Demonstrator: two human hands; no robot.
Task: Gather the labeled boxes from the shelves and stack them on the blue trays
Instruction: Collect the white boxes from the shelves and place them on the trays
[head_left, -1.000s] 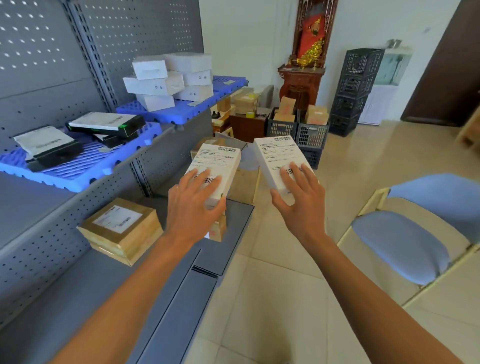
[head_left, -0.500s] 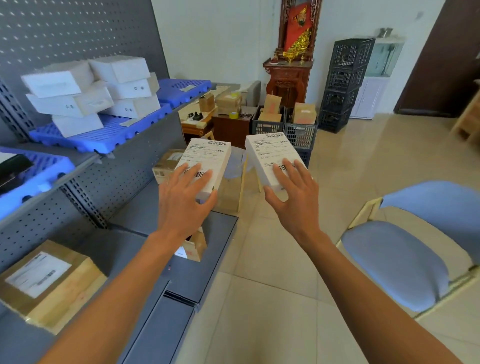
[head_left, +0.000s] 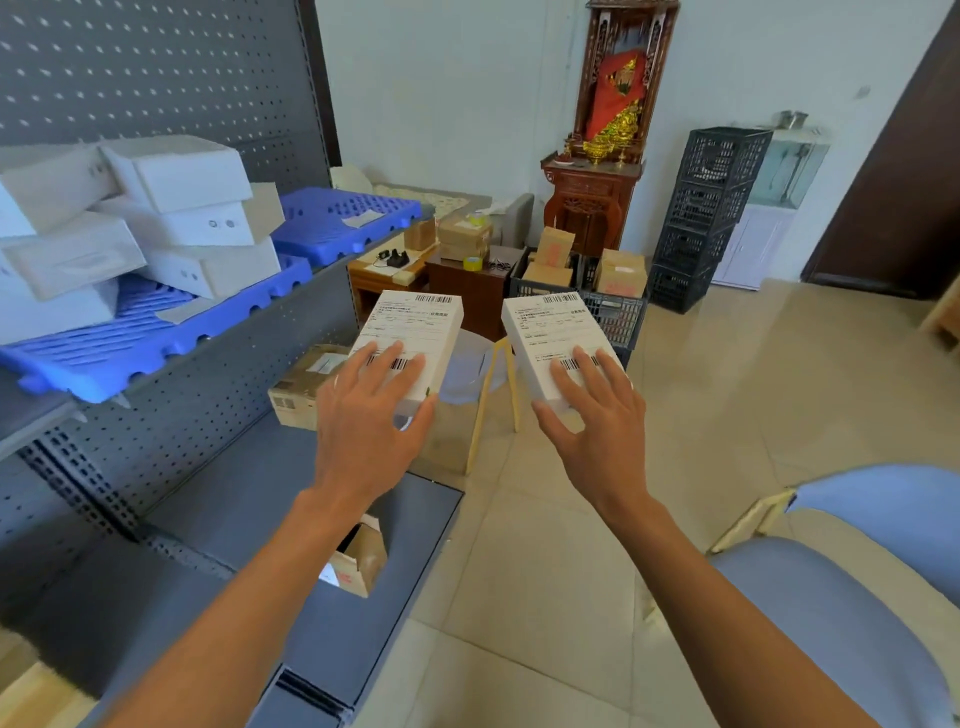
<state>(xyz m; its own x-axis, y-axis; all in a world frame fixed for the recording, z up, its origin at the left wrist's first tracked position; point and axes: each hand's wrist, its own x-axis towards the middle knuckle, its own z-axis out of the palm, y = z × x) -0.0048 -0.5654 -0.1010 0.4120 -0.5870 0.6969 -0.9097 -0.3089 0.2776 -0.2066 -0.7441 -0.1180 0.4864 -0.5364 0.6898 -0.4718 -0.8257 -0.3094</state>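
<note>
two white labeled boxes held out in the air over the floor, beside the shelf. left hand (head_left: 371, 428) grips the left box (head_left: 410, 338), fingers spread on top, thumb at its side. right hand (head_left: 597, 431) grips the right box (head_left: 553, 340) the same way. each label carries two barcodes; the small print is too blurred to read. two blue trays on the upper shelf: near tray (head_left: 130, 343) bears about six white boxes (head_left: 176, 171); far tray (head_left: 345, 221) bears paper slips.

Matt white cardboard boxes (head_left: 410, 332), ribbed blue plastic trays (head_left: 156, 338), perforated grey metal shelving (head_left: 208, 395)
</note>
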